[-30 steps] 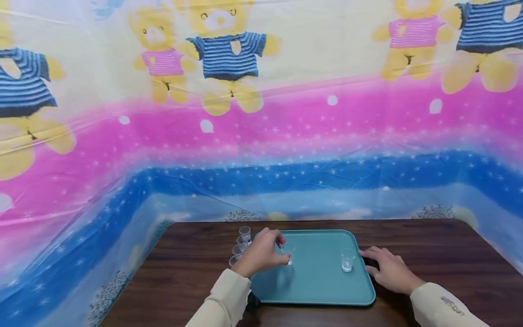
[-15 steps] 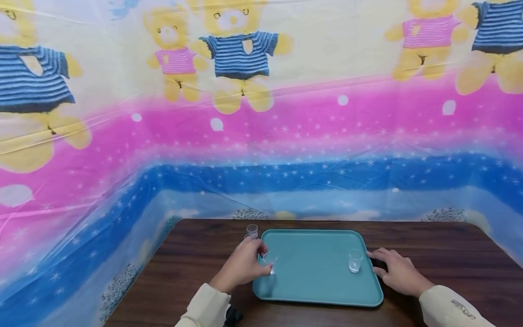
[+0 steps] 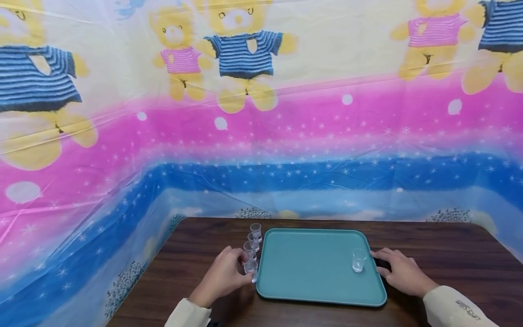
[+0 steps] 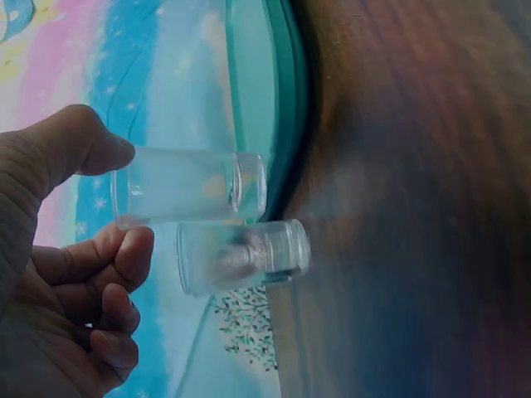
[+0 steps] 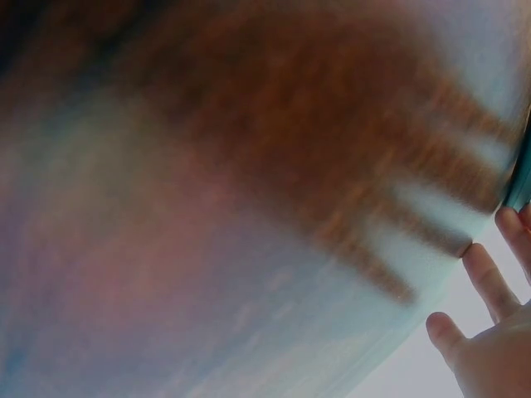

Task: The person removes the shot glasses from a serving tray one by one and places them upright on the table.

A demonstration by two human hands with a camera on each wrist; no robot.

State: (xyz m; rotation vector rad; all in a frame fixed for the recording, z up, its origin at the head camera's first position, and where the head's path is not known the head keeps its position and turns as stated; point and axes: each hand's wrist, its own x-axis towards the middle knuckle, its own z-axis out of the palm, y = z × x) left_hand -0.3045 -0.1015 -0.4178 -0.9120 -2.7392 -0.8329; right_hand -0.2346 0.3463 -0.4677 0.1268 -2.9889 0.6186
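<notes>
My left hand [image 3: 222, 277] pinches the rim of a small clear shot glass [image 3: 251, 271] between thumb and fingers, just off the left edge of the teal tray [image 3: 310, 268]. In the left wrist view the pinched glass overlaps another shot glass [image 4: 241, 264] standing behind it; whether its base touches the table I cannot tell. Three more clear shot glasses [image 3: 255, 231] form a row running away from me along the tray's left side. One shot glass [image 3: 358, 262] stands upright on the tray near its right edge. My right hand [image 3: 404, 274] rests with its fingertips at that right edge.
A dark wooden table [image 3: 180, 254] lies under everything. Behind it and to both sides hangs a cloth [image 3: 310, 113] printed with bears. A dark band [image 3: 382, 263] shows under the right hand.
My left hand has carried the shot glass leftward from above the tray to the near end of the row. The right hand stays at the tray's edge. The head view has shifted slightly.
</notes>
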